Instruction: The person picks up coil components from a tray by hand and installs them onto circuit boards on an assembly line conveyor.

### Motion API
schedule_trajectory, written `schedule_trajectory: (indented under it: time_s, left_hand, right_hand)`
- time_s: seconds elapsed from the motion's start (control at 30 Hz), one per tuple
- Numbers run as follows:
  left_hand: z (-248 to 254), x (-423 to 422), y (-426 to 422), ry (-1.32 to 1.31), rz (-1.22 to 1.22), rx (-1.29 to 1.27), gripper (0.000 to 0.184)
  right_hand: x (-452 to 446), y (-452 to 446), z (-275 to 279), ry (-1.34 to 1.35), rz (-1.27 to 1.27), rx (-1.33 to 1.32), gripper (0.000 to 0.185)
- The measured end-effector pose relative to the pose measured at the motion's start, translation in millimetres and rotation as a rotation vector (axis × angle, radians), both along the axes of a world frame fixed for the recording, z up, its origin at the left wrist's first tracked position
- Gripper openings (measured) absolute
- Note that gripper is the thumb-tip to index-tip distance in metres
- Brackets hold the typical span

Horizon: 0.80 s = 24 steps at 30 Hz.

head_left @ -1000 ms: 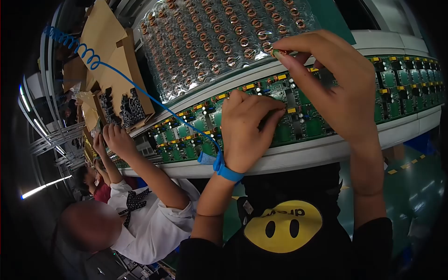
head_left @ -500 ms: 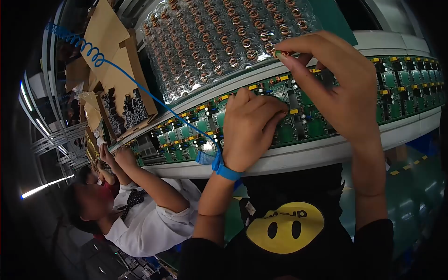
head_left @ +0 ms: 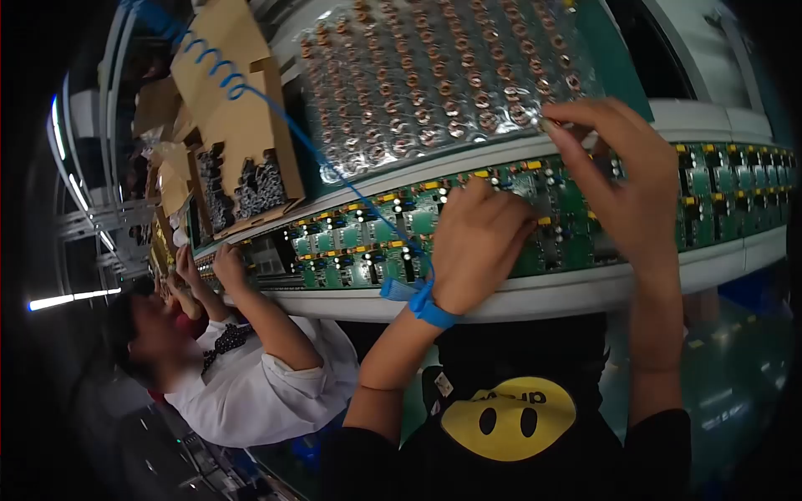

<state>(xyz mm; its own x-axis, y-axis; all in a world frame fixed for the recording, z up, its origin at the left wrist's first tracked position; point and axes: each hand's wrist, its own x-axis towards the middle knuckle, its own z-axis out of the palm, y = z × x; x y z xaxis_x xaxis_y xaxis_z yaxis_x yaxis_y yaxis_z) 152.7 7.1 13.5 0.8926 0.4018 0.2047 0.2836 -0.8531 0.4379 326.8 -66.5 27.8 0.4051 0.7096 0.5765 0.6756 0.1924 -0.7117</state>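
My right hand [head_left: 631,179] is raised over the near edge of the plastic tray [head_left: 380,164]. Its thumb and forefinger pinch a small copper coil [head_left: 551,124], mostly covered by the fingertips. My left hand [head_left: 480,246] rests low over the green circuit boards [head_left: 355,238], fingers curled and thumb against the forefinger; whatever lies between them is hidden. Around its wrist goes a blue strap [head_left: 436,315] with a coiled blue cord [head_left: 301,138]. Rows of copper coils [head_left: 451,108] sit in the tray's pockets.
Circuit boards run in a line along a pale rail [head_left: 535,294]. Cardboard boxes [head_left: 230,71] with dark bundled parts [head_left: 259,184] stand at the left. A co-worker in a white shirt [head_left: 267,392] works farther down the line, hands over the boards.
The view has shifted, so tray, boards and both hands appear farther right and lower. Both hands keep nearly the same grip and place over the line.
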Motion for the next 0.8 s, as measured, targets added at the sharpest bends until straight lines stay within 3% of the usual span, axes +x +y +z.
schedule_trajectory:
  time_s: [0.17, 0.3, 0.37, 0.8]
  left_hand:
    - [-10.0, -4.7, -2.6, -0.056, 0.004, 0.097, 0.014]
    - [-7.1, -12.9, -4.1, -0.077, 0.018, 0.139, 0.016]
    - [-4.3, -22.6, 0.3, -0.084, 0.016, 0.146, 0.015]
    - [-4.5, -64.9, 22.7, 0.048, 0.045, 0.247, 0.011]
  right_hand:
    - [-0.2, -5.8, 12.6, 0.133, -0.036, -0.113, 0.016]
    - [12.6, -13.2, 12.4, 0.019, -0.037, -0.071, 0.017]
    - [9.7, -11.2, 7.9, 0.085, -0.075, -0.088, 0.017]
    - [9.8, -1.3, -7.1, 0.188, -0.088, -0.124, 0.016]
